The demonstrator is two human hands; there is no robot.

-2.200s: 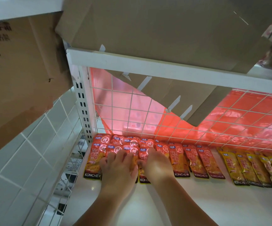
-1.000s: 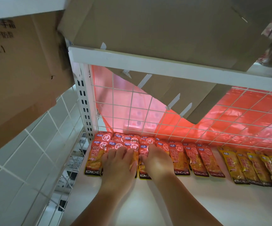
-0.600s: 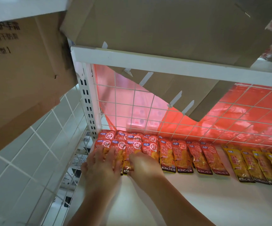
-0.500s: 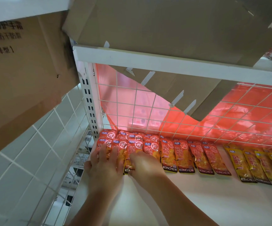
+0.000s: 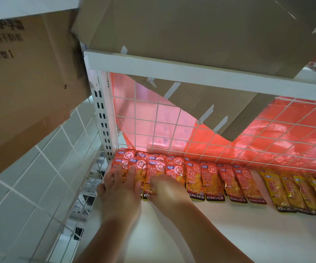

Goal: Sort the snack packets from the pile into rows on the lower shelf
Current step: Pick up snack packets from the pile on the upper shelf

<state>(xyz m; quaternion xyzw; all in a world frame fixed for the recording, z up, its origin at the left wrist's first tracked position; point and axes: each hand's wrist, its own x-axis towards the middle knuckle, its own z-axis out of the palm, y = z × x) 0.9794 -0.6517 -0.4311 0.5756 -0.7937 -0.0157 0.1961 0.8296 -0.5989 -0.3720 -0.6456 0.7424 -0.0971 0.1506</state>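
Note:
Several orange-red snack packets [image 5: 195, 177] lie in overlapping rows at the back left of the white lower shelf [image 5: 229, 234]. Several yellow packets [image 5: 293, 192] continue the row to the right. My left hand [image 5: 121, 188] lies flat with straight, spread fingers on the leftmost orange-red packets in the shelf's corner. My right hand [image 5: 166, 188] rests beside it on the neighbouring packets, its fingertips bent down onto them. Whether it pinches one I cannot tell.
A white wire grid [image 5: 210, 133] with red plastic sheeting behind it backs the shelf. The upper shelf's white beam [image 5: 191, 73] carries cardboard boxes [image 5: 191, 27]. A big carton [image 5: 24, 76] hangs at the left, above a tiled wall [image 5: 30, 186].
Both hands slid left along the row, and the leftmost orange-red packets now sit pushed into the shelf's left corner by the upright post.

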